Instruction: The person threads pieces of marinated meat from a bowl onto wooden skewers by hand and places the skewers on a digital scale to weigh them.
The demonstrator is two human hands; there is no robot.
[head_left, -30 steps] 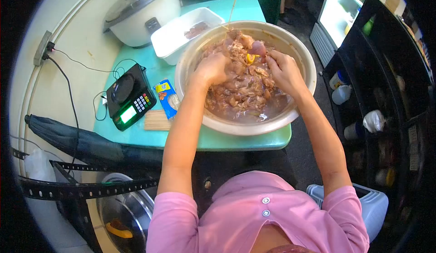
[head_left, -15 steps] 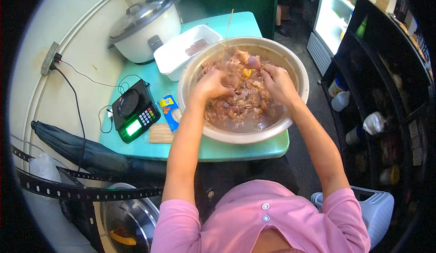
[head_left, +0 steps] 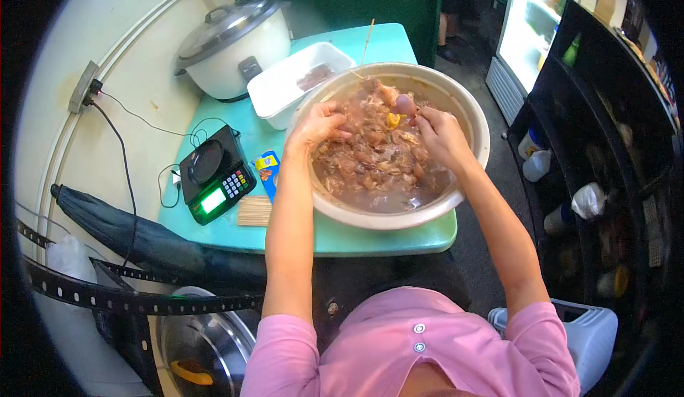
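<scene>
A wide cream basin (head_left: 479,123) holds a heap of raw marinated meat (head_left: 370,158) in brownish liquid. Over its right side, my right hand (head_left: 443,137) is closed in a pinch at the lower end of a skewer (head_left: 356,75); its thin tip points up and left. Pinkish meat and a rounded purplish piece (head_left: 405,105) sit along it, beside something yellow (head_left: 394,120). My left hand (head_left: 318,126) is over the basin's left side, fingers bent and thumb apart, with nothing visible in it. Another thin stick (head_left: 368,39) rises at the basin's far rim.
On the green table (head_left: 356,244) are a white tub (head_left: 274,87) with some meat, a rice cooker (head_left: 239,48), a lit digital scale (head_left: 214,176), a blue packet (head_left: 267,169) and bundled sticks (head_left: 254,210). Dark shelves (head_left: 591,133) stand right; another person (head_left: 452,12) stands beyond.
My left hand has moved left and away from the meat, and its fingers have opened somewhat. My right hand keeps its pinch on the skewer. The whole view has shifted slightly.
</scene>
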